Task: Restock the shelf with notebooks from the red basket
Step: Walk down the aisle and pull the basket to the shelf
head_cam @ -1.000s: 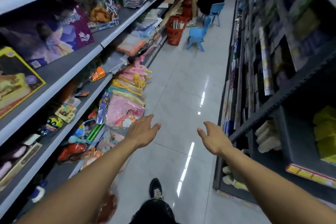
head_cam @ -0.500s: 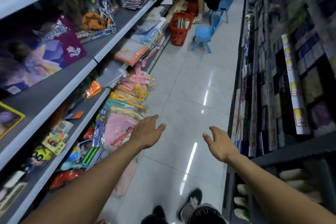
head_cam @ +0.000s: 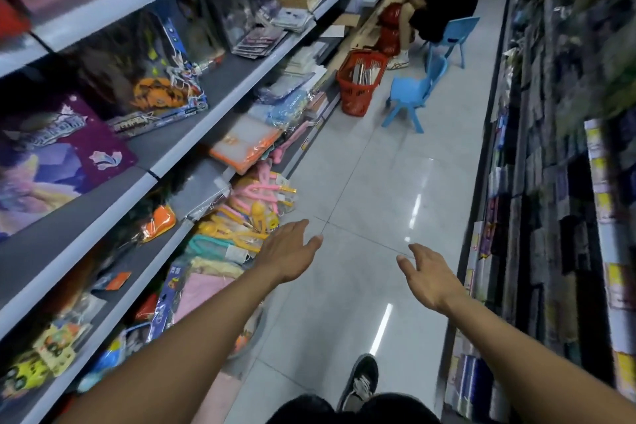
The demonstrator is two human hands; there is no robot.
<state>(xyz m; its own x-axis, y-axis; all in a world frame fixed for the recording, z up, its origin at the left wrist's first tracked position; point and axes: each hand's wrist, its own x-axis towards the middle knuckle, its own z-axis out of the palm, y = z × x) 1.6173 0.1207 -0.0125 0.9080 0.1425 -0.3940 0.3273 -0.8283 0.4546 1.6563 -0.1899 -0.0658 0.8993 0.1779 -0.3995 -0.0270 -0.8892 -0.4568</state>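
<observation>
Bare forearms, dark trousers, black sneaker [head_cam: 360,380] with white laces

The basket [head_cam: 358,86] was red, its wall a mesh of small openings, and the notebooks [head_cam: 366,72] in it showed pale and grey edges. Just beside it stood a light blue stool [head_cam: 411,93], with a chair [head_cam: 454,38] of the same blue behind. The floor [head_cam: 378,182] was pale grey glossy tile crossed by thin dark joints and white streaks of reflected light. The shelf [head_cam: 220,93] had a dark grey deck and a white front edge. On it lay a purple box [head_cam: 62,155] with pastel artwork, an orange pouch [head_cam: 160,222] and pink and yellow toys [head_cam: 254,203]. The shoe [head_cam: 361,382] was black with white laces.
</observation>
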